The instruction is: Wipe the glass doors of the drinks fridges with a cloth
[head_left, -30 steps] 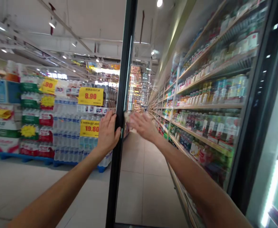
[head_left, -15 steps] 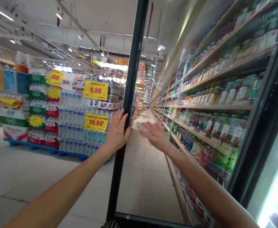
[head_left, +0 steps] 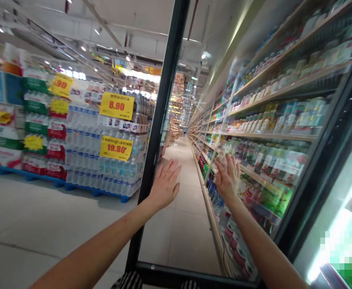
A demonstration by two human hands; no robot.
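Note:
A glass door [head_left: 176, 237] with a black frame [head_left: 168, 80] stands in front of me. My left hand [head_left: 165, 182] lies flat on the glass just right of the frame's left upright, its fingers stretched out and nothing in it. Farther right, my right hand [head_left: 228, 178] presses what looks like a pale, crumpled cloth [head_left: 221, 156] against the pane. The cloth shows around the fingertips; the palm hides the rest, and part of that pale patch may be a reflection.
Shelves of bottles [head_left: 269, 160] show in the glass on the right. At left, packs of bottled water [head_left: 82, 160] are stacked on a blue pallet [head_left: 57, 182] with yellow price signs [head_left: 116, 106]. A bright lit cabinet edge [head_left: 329, 241] is at lower right.
My left hand has moved off the frame's upright, rightward and down onto the glass. My right hand has moved right across the pane with the cloth. The view has shifted slightly.

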